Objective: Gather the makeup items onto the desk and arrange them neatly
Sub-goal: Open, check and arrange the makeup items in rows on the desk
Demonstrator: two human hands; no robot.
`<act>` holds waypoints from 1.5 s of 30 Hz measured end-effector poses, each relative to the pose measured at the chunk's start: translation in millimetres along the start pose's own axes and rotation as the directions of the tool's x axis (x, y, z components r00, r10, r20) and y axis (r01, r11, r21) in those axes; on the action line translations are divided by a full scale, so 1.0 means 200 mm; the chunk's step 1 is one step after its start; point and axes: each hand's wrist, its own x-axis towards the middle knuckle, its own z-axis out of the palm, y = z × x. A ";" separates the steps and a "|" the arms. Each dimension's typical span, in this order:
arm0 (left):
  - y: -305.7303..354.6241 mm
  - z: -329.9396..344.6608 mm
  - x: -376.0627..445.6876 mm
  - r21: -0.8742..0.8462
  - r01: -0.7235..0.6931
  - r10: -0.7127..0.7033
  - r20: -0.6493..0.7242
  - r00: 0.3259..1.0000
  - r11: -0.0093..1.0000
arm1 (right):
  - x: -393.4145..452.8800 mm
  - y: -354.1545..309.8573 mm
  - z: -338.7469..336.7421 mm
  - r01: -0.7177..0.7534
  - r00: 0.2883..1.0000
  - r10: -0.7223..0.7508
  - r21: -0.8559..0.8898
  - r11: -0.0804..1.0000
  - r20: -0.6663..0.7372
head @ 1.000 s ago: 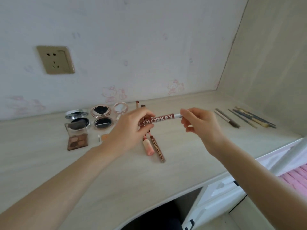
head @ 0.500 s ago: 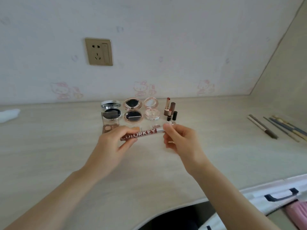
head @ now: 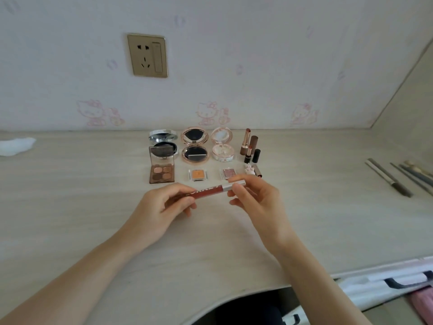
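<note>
Left hand (head: 161,207) and right hand (head: 254,198) each pinch an end of a red lip gloss tube (head: 212,190) above the desk (head: 70,207), just near of open compacts (head: 195,146), eyeshadow palette (head: 162,173) and lipsticks (head: 249,146).

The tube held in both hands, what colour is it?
The tube is dark brownish red with a silver end, seen in the head view.

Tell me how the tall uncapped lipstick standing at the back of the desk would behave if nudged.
The tall lipstick stands upright on a narrow base, so it would probably tip rather than slide. Being round, it would likely roll once down, perhaps into the dark cap close beside it. Its exposed bullet looks soft and could smear or dent on the desk.
</note>
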 end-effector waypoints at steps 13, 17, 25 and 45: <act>0.02 0.08 -0.03 0.413 -0.291 0.359 -0.098 0.928 0.863 | -0.07 0.02 0.07 -0.016 1.000 0.016 0.046 0.999 -0.015; 0.00 0.07 -0.03 0.376 -0.263 0.316 -0.086 0.945 0.888 | -0.08 0.04 0.06 0.054 0.998 -0.052 -0.078 0.995 0.032; 0.01 0.08 -0.02 0.325 -0.222 0.264 -0.091 0.960 0.919 | -0.06 0.03 0.06 -0.033 0.999 0.033 0.050 0.998 0.002; 0.01 0.08 -0.03 0.302 -0.229 0.258 -0.057 0.965 0.925 | -0.08 0.06 0.05 0.025 0.995 -0.019 -0.064 0.998 0.096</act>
